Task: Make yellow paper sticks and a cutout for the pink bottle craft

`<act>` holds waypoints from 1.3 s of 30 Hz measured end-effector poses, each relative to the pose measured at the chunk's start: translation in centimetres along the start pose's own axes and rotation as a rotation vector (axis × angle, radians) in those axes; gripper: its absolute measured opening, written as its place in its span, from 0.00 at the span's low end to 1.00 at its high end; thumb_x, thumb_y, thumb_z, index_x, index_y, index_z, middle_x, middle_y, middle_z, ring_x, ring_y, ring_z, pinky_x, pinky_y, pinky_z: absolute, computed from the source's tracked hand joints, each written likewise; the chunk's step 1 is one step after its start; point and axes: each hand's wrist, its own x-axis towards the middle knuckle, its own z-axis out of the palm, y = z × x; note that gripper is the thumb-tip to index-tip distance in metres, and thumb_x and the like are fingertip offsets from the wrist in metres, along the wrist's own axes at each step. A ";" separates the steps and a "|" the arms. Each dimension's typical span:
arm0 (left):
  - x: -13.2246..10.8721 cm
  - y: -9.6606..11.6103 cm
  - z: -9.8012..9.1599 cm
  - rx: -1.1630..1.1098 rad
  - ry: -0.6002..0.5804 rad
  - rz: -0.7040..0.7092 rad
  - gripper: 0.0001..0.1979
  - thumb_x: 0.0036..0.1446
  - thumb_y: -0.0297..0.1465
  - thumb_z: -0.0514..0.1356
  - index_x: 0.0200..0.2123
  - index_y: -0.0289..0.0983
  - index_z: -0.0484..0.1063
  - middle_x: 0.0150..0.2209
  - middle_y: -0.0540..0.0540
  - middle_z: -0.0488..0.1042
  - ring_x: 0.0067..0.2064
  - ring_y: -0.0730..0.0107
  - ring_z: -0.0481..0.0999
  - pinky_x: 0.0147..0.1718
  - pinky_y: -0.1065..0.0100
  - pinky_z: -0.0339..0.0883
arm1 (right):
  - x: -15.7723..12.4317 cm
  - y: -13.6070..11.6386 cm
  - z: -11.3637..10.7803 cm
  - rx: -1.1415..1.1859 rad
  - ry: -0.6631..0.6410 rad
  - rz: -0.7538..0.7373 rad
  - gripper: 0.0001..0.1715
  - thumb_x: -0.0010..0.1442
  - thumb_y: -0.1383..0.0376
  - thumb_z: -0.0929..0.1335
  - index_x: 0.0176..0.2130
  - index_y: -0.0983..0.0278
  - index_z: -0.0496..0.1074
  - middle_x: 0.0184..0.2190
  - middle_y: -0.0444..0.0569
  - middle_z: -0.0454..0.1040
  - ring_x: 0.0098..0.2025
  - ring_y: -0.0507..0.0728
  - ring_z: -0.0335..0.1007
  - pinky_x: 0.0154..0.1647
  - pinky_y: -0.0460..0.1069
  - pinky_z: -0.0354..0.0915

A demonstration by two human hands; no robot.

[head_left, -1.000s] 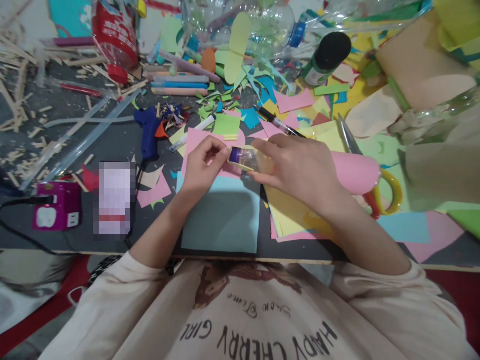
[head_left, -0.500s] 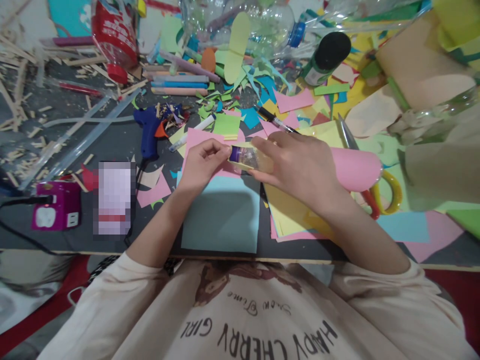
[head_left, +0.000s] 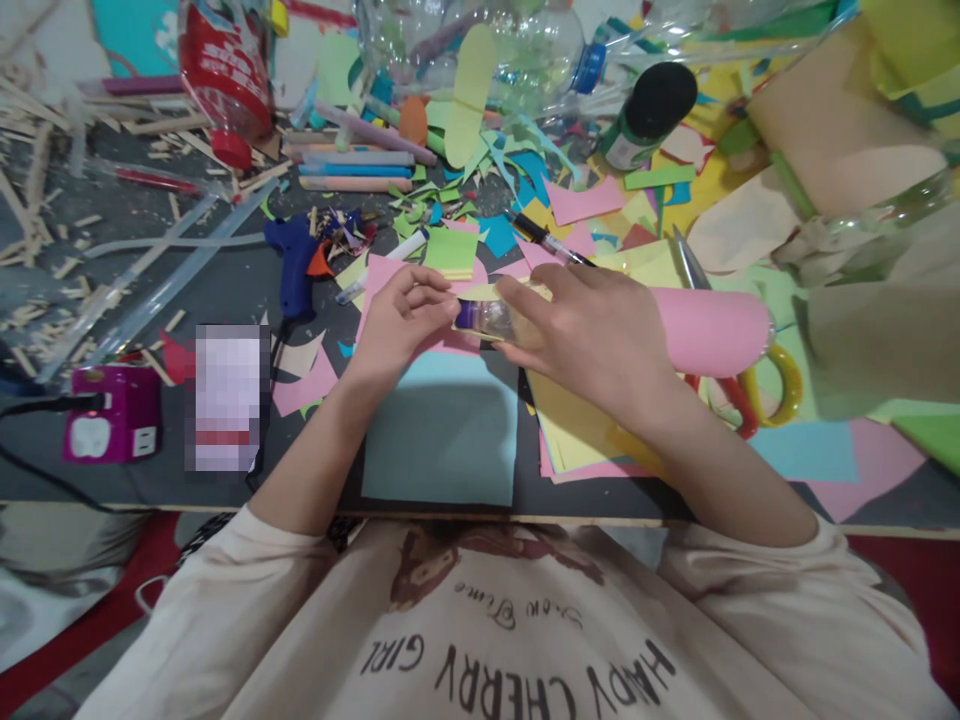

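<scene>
A clear plastic bottle (head_left: pixel 496 318) lies on its side across the papers, its purple cap (head_left: pixel 466 314) to the left. Pink paper (head_left: pixel 716 332) covers its far right part, and pale yellow paper edges show along its neck. My right hand (head_left: pixel 592 335) is wrapped over the bottle's middle from above, hiding much of it. At the cap end, my left hand (head_left: pixel 409 320) has thumb and fingers pinched together against the cap. Just below lies a light blue sheet (head_left: pixel 441 430), with a pink sheet (head_left: pixel 382 275) behind the left hand.
Scissors (head_left: pixel 776 390) lie right of my right forearm, partly under the pink-covered end. A blue glue gun (head_left: pixel 296 260), a phone (head_left: pixel 227 398) and a purple power adapter (head_left: pixel 112 413) are on the left. Paper scraps, markers (head_left: pixel 356 170) and bottles (head_left: pixel 229 75) crowd the back.
The pink-covered end of the bottle has shifted slightly right and looks a little turned. My left fingers have risen slightly and fanned a bit; both hands stay at the bottle.
</scene>
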 end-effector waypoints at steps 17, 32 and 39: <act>-0.2 -0.3 -0.1 0.246 0.011 0.218 0.12 0.52 0.42 0.66 0.33 0.41 0.82 0.37 0.45 0.81 0.38 0.66 0.78 0.37 0.66 0.73 | 0.3 0.0 0.2 0.003 -0.024 -0.018 0.23 0.63 0.60 0.64 0.55 0.64 0.70 0.43 0.58 0.77 0.38 0.61 0.71 0.35 0.51 0.56; -0.3 -0.1 -0.2 0.155 -0.049 0.101 0.12 0.50 0.36 0.62 0.40 0.41 0.74 0.26 0.52 0.67 0.26 0.74 0.68 0.26 0.70 0.67 | 0.1 -0.3 0.7 0.013 0.051 -0.053 0.21 0.64 0.61 0.62 0.54 0.62 0.70 0.44 0.57 0.78 0.39 0.60 0.69 0.35 0.51 0.54; -0.1 -1.3 -0.1 0.105 0.028 0.243 0.23 0.59 0.53 0.53 0.41 0.41 0.75 0.44 0.45 0.77 0.48 0.66 0.76 0.51 0.62 0.69 | -0.2 -0.8 0.3 0.052 0.035 -0.033 0.22 0.65 0.58 0.62 0.54 0.63 0.70 0.43 0.56 0.78 0.38 0.59 0.69 0.34 0.51 0.53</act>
